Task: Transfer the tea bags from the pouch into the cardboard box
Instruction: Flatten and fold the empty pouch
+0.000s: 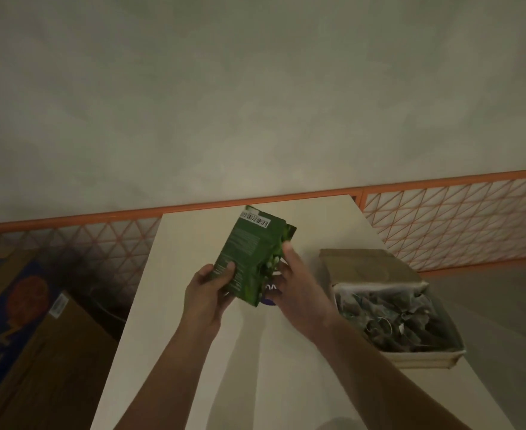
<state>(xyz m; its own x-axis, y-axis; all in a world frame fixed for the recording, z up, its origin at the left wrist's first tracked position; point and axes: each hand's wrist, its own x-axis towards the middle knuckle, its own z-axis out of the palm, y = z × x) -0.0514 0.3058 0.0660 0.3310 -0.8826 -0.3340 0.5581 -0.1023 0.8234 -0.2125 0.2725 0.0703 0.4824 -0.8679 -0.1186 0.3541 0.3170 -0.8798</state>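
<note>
Pouch [252, 259] sits upright above the table [193, 321], long axis tilted far-right, gripped by left hand [207, 293] and right hand [292, 283]. Cardboard box [426, 356] of tea bags [389, 318] lies right, nearer the right hand.

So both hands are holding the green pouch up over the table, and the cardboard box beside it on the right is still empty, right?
Not quite. The head view shows the cardboard box already holding a heap of tea bags. The rest stands: left hand and right hand hold the green pouch above the table.
</note>
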